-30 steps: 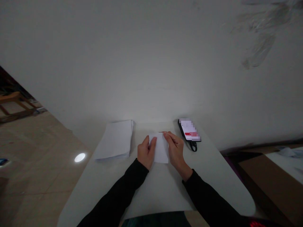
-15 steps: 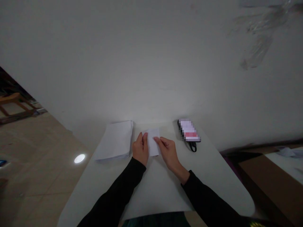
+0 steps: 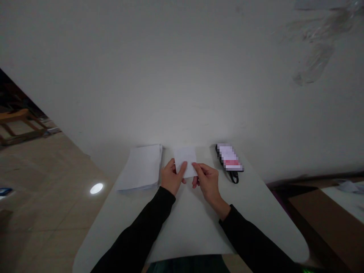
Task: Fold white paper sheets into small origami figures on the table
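A small white piece of paper (image 3: 185,155) is held between both hands, above the far middle of the white table (image 3: 193,223). My left hand (image 3: 172,178) grips its left side, the thumb lying on top and fingers beneath. On the right edge, my right hand (image 3: 208,180) pinches the sheet between thumb and fingers. Left of my hands lies a stack of white paper (image 3: 140,167). To their right rests a phone (image 3: 229,157) in a dark case with a black strap; its screen is blurred out.
A pale wall (image 3: 182,76) rises right behind the table. Cardboard (image 3: 327,220) lies at the right beyond the table edge. At the far left a wooden stool (image 3: 19,117) stands on the tiled floor (image 3: 51,182).
The paper has turned from a narrow upright shape to a wider one facing me. My left thumb has shifted onto its face, and my right hand has moved slightly right.
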The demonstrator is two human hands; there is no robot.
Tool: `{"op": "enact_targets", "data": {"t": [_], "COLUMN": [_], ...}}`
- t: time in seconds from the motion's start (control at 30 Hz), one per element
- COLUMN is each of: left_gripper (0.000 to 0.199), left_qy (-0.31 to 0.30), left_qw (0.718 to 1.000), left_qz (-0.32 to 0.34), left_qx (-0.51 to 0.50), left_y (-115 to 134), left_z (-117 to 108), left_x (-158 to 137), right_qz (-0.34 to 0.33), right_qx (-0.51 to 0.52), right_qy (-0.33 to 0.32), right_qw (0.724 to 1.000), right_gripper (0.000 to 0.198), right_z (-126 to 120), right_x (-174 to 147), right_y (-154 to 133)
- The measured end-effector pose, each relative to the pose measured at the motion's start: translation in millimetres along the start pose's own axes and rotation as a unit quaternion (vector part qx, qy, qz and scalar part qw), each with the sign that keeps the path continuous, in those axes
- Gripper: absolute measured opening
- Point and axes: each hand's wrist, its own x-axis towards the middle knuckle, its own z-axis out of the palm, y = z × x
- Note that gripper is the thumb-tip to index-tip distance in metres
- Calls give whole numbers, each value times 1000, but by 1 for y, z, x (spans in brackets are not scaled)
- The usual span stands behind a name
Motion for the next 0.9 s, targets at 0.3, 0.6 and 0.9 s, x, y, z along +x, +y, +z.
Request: {"op": "enact_targets", "data": {"t": [0.3, 0.6, 0.9], "left_gripper": [41, 46, 36], "left_qy": [-28, -88, -120], "left_qw": [999, 995, 993], "left_qz": [-29, -16, -19], "left_qx": [-2, 44, 3], "left_y": [0, -1, -5], "left_z": [-2, -12, -10], "left_x": [-3, 4, 8], "right_qz": [18, 14, 73], "right_qx": [-22, 1, 21], "right_qy": [-173, -200, -51], "right_qw": [985, 980, 996], "right_gripper": [54, 44, 54], "right_z": [-1, -13, -13], "right_x": [4, 14, 19], "right_y": [10, 5, 11]}}
